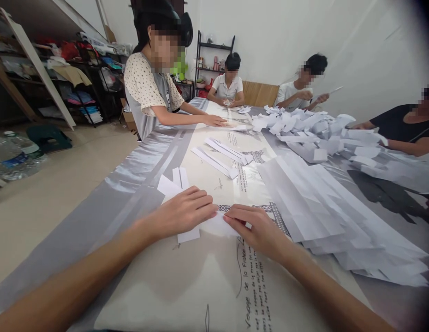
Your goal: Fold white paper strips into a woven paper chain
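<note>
White paper [220, 225], apparently part-hidden by fingers [205, 212]

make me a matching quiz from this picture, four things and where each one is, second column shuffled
1. right hand
2. fanned white sheets
3. plastic bottles
4. black shelf unit

A. on the floor, at the picture's left
B. by the far wall
C. fingertips at small white paper
D. on the table, right of the right hand

Pairs: 1-C, 2-D, 3-A, 4-B
</note>
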### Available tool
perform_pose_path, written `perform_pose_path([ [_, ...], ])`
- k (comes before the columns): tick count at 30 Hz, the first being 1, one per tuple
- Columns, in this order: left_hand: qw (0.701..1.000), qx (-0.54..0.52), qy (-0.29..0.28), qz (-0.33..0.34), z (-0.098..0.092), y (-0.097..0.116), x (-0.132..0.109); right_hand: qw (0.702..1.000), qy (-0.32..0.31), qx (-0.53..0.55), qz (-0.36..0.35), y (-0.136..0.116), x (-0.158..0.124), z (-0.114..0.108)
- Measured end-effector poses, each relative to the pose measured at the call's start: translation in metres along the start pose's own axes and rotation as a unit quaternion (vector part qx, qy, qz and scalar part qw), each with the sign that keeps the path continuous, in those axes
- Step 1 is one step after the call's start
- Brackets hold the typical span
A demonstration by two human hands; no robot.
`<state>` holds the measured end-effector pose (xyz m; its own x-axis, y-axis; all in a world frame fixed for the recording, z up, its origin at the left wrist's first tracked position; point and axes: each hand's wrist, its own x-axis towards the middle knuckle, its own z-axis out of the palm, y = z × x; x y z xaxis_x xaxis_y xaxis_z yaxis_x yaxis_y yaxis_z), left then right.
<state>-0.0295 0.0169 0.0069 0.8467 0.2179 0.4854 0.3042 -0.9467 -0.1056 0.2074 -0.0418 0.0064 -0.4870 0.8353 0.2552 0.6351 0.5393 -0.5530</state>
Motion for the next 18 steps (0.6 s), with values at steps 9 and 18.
perform_pose_path([
  [9,0.999,-0.001,0.001,-0.04,-0.008,-0.002,0.001,0.997,0.004,0.057,0.053,0.004,0.002,-0.009],
  [18,1.0,0.013,0.01,-0.007,-0.011,-0.006,-0.001,0.996,0.001,0.061,0.061,0.013,0.003,-0.007],
])
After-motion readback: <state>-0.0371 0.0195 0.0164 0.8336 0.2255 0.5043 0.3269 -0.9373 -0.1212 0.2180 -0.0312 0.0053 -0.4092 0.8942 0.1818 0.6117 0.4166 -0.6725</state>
